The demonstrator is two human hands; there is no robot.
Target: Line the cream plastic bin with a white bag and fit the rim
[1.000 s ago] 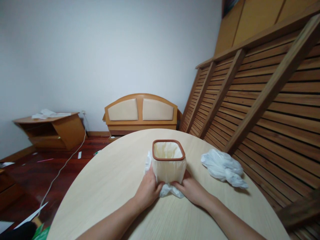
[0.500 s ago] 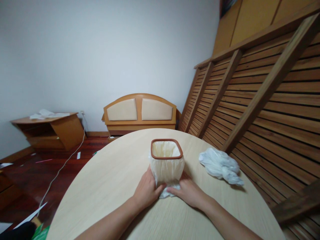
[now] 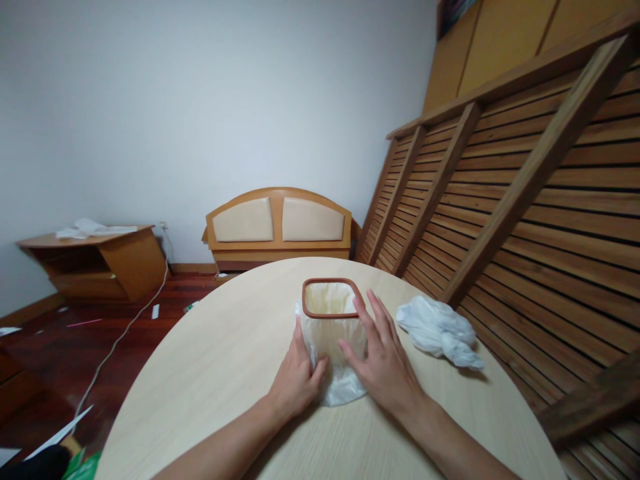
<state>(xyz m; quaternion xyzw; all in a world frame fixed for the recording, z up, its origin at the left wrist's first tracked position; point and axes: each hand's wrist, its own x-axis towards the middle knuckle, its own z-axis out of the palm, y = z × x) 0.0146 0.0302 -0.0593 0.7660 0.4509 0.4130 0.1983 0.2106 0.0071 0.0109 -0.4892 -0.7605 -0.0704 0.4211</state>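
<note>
Bin (image 3: 327, 339), upright, between left hand (image 3: 296, 375) and right hand (image 3: 386, 365)

No text, label, brand, number or sign can be read, neither on the lined bin (image 3: 334, 337) nor on the crumpled white bag (image 3: 440, 330). The white material (image 3: 90, 229) on the low cabinet (image 3: 131, 267) and the green item (image 3: 83, 465) at the lower left (partly cut off by the frame) show no legible lettering either.
</note>
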